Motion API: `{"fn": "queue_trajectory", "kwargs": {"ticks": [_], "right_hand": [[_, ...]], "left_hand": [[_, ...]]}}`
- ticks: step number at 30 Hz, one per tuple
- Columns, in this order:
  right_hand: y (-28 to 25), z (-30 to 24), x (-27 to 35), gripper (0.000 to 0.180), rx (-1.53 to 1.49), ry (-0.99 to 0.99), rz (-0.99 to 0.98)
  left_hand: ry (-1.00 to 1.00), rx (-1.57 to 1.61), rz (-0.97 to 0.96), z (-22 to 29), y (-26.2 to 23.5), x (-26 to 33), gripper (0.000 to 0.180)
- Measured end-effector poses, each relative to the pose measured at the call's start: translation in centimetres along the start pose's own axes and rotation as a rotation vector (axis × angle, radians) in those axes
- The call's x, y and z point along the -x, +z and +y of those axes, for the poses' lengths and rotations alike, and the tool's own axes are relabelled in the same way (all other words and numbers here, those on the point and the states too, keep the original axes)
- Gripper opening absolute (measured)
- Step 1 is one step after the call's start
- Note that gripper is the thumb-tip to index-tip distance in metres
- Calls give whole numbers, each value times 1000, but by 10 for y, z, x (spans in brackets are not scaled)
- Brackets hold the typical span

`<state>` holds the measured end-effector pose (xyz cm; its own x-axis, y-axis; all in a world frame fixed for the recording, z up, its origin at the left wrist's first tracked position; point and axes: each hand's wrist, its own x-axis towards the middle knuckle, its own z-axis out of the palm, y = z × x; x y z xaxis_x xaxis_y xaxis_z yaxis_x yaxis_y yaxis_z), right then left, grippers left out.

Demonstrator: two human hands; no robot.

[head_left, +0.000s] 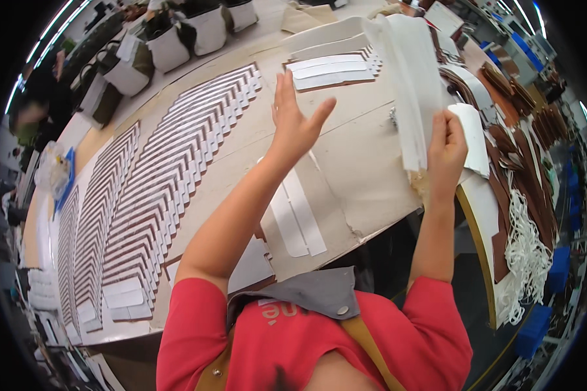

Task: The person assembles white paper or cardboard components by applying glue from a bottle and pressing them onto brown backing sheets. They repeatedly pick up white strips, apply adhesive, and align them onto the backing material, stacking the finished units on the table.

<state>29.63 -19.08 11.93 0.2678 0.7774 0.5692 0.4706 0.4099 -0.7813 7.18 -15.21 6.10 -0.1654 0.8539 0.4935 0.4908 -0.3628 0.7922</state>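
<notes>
My left hand (pixel 295 124) is raised over the table with its fingers stretched and thumb apart, holding nothing. Nearest to it lies a small overlapping row of white panels with brown edges (pixel 329 70). At the right, my right hand (pixel 447 150) has its fingers curled in beside a long, thin white sheet (pixel 411 85). Whatever is between those fingers is hidden. A white curled sheet (pixel 471 140) sits just right of that hand. Two narrow white strips (pixel 306 212) lie side by side near the front edge, below my left hand.
Long overlapping rows of white, brown-edged panels (pixel 182 143) cover the table's left. White and dark bags (pixel 169 55) stand along the back. Brown strips (pixel 518 163) and a tangle of white cords (pixel 522 251) hang at the right. Blue bins (pixel 535 331) stand below.
</notes>
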Motion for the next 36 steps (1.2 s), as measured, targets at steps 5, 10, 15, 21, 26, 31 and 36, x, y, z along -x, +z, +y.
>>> {"fn": "queue_trajectory", "kwargs": {"ticks": [5, 10, 15, 21, 26, 31, 36], "right_hand": [[21, -18, 35, 14, -39, -32, -81], [21, -24, 42, 11, -60, -153, -189], [9, -16, 34, 14, 18, -127, -94], [-80, 51, -46, 22, 502, -208, 337], [-141, 106, -80, 20, 1284, -355, 103], [-28, 71, -4, 34, 332, 18, -513], [41, 19, 56, 24, -492, 427, -917]], "left_hand": [[-20, -345, 214, -21, -26, -33, 101], [156, -410, 131, -35, -53, -35, 75], [-278, 161, -260, -17, -31, -12, 26], [-652, 632, -33, -4, -58, -14, 22], [-683, 721, -299, 10, -53, 6, 36], [-641, 690, -338, 22, -45, 43, 44], [-560, 649, -374, 24, -42, 63, 54]]}}
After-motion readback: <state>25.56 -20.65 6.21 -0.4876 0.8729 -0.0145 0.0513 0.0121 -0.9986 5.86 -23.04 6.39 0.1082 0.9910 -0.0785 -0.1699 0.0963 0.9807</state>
